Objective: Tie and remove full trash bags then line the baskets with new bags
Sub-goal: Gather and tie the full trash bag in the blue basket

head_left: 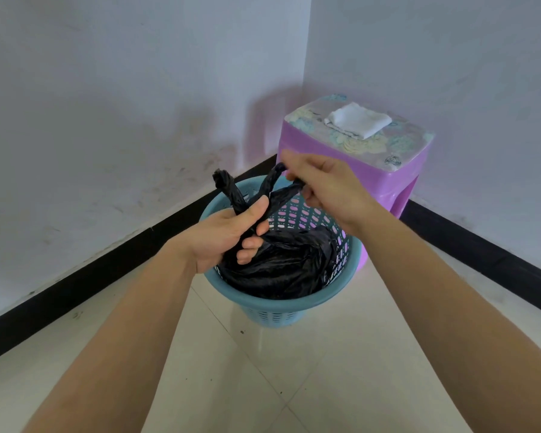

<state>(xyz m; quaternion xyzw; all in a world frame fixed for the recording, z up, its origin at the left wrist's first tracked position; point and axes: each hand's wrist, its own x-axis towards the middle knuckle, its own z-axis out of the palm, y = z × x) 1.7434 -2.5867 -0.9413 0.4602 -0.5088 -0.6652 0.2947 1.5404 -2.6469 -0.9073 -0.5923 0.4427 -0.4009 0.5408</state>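
A full black trash bag [281,264] sits inside a blue perforated basket [278,307] on the tiled floor in the room's corner. My left hand [228,235] grips one twisted end of the bag above the basket's left rim, and the strip's tip sticks up past my thumb. My right hand [328,192] pinches the other twisted end above the basket's far rim. The two black strips cross between my hands.
A purple plastic stool [384,179] with a flowered top stands right behind the basket, and a folded white cloth [358,120] lies on it. White walls with a black skirting [75,285] close the corner on both sides. Pale floor tiles [294,385] stretch toward me.
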